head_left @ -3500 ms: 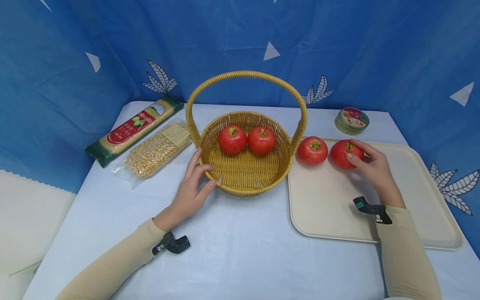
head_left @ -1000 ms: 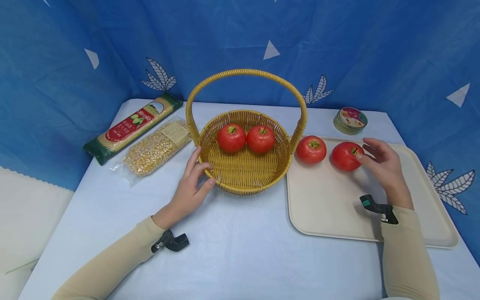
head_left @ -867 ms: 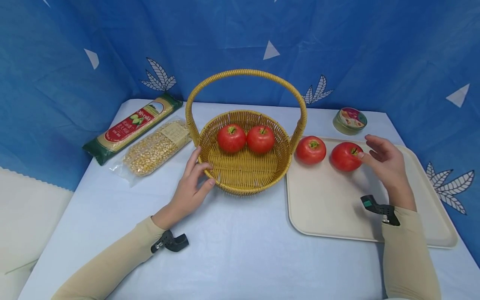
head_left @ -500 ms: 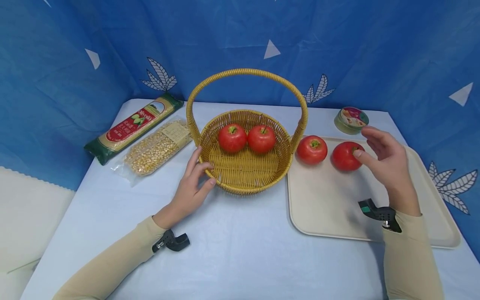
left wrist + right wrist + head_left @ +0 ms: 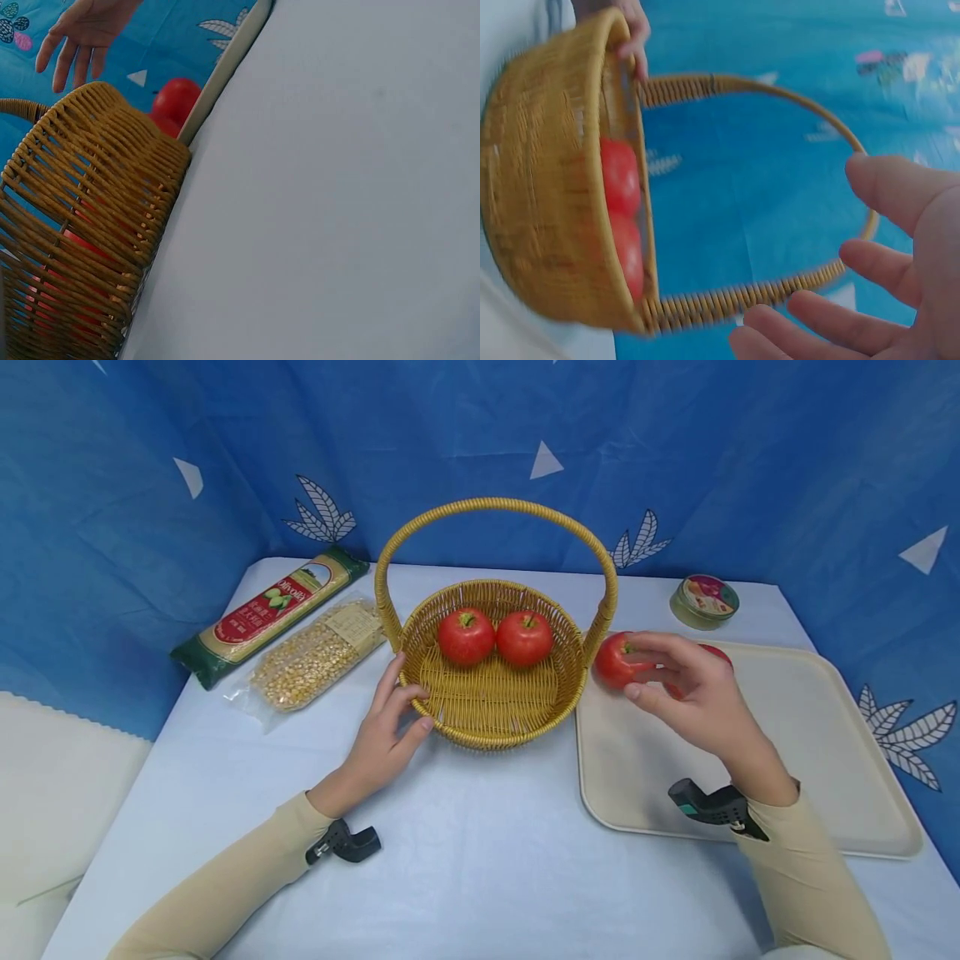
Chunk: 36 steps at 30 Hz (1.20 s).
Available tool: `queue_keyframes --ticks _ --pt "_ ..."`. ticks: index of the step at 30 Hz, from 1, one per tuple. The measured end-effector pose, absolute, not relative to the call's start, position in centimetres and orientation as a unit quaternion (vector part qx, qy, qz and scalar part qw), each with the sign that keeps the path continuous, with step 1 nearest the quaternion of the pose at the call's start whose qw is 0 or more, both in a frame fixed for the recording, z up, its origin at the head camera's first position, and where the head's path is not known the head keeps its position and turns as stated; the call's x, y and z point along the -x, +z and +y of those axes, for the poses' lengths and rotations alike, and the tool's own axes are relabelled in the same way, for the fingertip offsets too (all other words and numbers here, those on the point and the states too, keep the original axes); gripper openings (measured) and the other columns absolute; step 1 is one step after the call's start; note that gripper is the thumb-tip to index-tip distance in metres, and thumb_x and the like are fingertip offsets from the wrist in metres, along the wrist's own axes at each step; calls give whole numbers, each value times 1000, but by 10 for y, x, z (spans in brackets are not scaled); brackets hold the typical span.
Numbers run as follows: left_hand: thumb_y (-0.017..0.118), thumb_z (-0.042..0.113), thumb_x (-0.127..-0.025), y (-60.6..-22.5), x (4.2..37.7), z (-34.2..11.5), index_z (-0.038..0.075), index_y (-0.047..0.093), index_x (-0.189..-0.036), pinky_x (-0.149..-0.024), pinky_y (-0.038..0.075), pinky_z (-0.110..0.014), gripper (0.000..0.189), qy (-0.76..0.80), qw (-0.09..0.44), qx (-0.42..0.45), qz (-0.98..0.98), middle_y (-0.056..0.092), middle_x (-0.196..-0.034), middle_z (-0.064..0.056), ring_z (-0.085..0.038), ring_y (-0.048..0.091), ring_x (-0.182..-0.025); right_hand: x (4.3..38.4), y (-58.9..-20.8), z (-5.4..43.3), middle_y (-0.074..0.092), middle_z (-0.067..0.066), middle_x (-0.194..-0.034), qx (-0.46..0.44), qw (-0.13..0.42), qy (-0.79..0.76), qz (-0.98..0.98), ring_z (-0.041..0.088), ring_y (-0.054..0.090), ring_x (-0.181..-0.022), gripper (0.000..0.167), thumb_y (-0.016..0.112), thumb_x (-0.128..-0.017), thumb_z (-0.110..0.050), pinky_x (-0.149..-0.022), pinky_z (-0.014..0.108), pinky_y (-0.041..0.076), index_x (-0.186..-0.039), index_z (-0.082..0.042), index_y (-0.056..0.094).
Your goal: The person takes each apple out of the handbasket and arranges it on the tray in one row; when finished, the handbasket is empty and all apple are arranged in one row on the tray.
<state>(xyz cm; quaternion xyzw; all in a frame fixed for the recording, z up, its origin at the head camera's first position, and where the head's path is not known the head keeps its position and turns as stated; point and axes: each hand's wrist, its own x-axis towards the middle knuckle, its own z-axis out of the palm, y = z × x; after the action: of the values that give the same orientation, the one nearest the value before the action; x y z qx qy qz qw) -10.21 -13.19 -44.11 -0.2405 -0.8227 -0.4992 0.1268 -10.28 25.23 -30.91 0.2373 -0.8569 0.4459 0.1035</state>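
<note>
My left hand (image 5: 378, 739) grips the near-left rim of a wicker basket (image 5: 495, 739), fingers over the edge and thumb in front. Two red apples (image 5: 466, 637) sit side by side at the back of the basket. Over the beige tray (image 5: 825, 760) my right hand (image 5: 697, 697) hovers with spread, loosely bent fingers and nothing in them. Its fingertips overlap the tray's left apple (image 5: 613, 662) in the head view. The other tray apple (image 5: 718, 652) is mostly hidden behind that hand. In the right wrist view the fingers (image 5: 885, 270) appear before the basket's arched handle (image 5: 727, 300).
A pasta packet (image 5: 262, 618) and a clear bag of corn kernels (image 5: 311, 660) lie left of the basket. Behind the tray stands a small round tin (image 5: 703, 602). The basket's tall handle arches above its opening, and blue cloth (image 5: 465, 435) backs the white table (image 5: 480, 860).
My right hand has let go of the right-hand tray apple, drawn back right and up, then swung left toward the other apple. My left hand stays at the basket rim.
</note>
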Motion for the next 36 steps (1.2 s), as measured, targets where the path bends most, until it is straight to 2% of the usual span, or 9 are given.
queue_keyframes --ticks 3,6,10,13,15,17,24,31,36 --pt "64 14 -99 -441 102 -132 1 56 -123 -102 53 -59 29 -500 129 241 -822 13 -170 -21 -49 46 -140 104 -309 238 67 11 -130 -247 79 429 -866 0 67 -110 52 75 -86 6 -88 9 54 -136 1 60" --pt "64 14 -99 -441 102 -131 0 56 -123 -102 52 -59 29 -502 129 241 -821 13 -170 -21 -49 45 -141 109 -312 224 64 18 -135 -244 44 413 -876 12 69 -114 52 75 -90 -3 -89 10 54 -139 -1 57" --pt "64 13 -99 -440 102 -132 0 56 -123 -104 51 -59 29 -504 129 241 -819 13 -170 -21 -49 43 -142 121 -318 202 55 17 -148 -222 -4 410 -885 33 64 -124 61 73 -94 -13 -97 33 59 -149 -5 47" --pt "64 14 -99 -440 101 -132 0 56 -123 -104 51 -59 29 -504 127 239 -820 13 -170 -21 -49 42 -143 133 -324 186 46 17 -156 -199 -28 416 -887 39 59 -132 68 71 -96 -20 -100 52 56 -154 -6 39" --pt "63 16 -100 -440 102 -132 -1 56 -123 -105 51 -58 30 -503 124 239 -821 12 -171 -21 -50 41 -144 140 -327 178 41 18 -160 -182 -39 418 -889 41 55 -136 72 68 -96 -22 -101 56 55 -157 -6 34" --pt "63 19 -101 -440 102 -132 -2 55 -124 -105 51 -58 32 -501 122 239 -823 12 -171 -20 -49 43 -142 148 -332 171 36 19 -162 -169 -47 413 -894 43 51 -140 76 67 -97 -24 -102 58 54 -159 -3 28" --pt "59 28 -104 -439 102 -132 -2 55 -124 -105 51 -57 36 -498 127 243 -823 12 -170 -23 -49 47 -140 167 -338 160 22 20 -169 -125 -84 361 -920 39 26 -155 86 62 -97 -34 -118 63 36 -162 -2 15" --pt "56 35 -105 -438 102 -132 -3 55 -123 -102 52 -58 42 -500 125 245 -821 13 -169 -25 -47 49 -137 184 -341 152 20 21 -168 -97 -129 350 -923 40 29 -153 91 59 -98 -38 -116 62 39 -163 -2 6" --pt "55 39 -105 -439 102 -133 -3 55 -124 -103 52 -58 46 -503 120 245 -820 12 -169 -25 -49 48 -137 191 -346 147 19 23 -168 -83 -128 330 -932 40 28 -153 89 55 -100 -37 -118 61 38 -162 2 3"
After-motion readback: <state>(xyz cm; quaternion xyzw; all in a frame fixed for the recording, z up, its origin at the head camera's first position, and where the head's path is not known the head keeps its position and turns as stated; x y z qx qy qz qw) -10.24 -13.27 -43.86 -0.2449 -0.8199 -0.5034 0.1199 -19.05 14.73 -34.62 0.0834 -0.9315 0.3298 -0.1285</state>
